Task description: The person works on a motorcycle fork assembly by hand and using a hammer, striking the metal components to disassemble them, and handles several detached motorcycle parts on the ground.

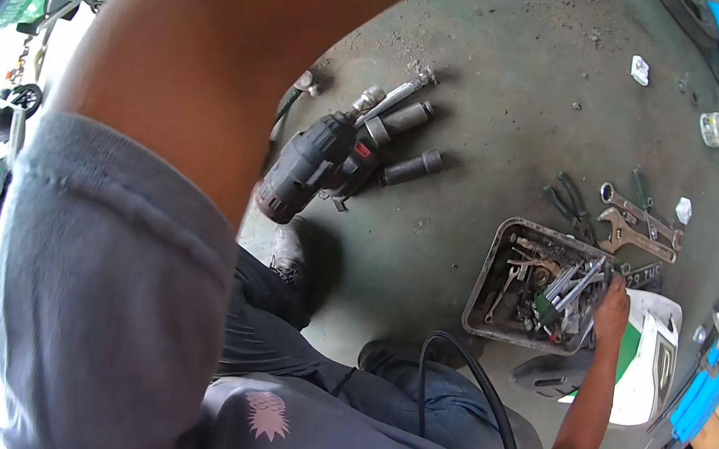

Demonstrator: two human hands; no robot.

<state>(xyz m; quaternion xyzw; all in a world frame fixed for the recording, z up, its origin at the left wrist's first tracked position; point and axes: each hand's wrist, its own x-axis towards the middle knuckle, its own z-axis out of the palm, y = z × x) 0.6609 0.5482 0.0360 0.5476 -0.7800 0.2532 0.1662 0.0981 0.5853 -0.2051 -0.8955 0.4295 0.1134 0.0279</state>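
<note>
Reaching to the right edge of the tool tray [510, 337], the right hand [613, 314] leaves me unable to tell whether it grips anything, while the metal tools [562, 287] inside look rigid, fairly weighty, perhaps greasy, best grasped by their shafts.

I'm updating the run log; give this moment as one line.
left hand: out of view | right hand: at tool tray, grip unclear | nearby: power tool, pliers, adjustable wrench
</note>
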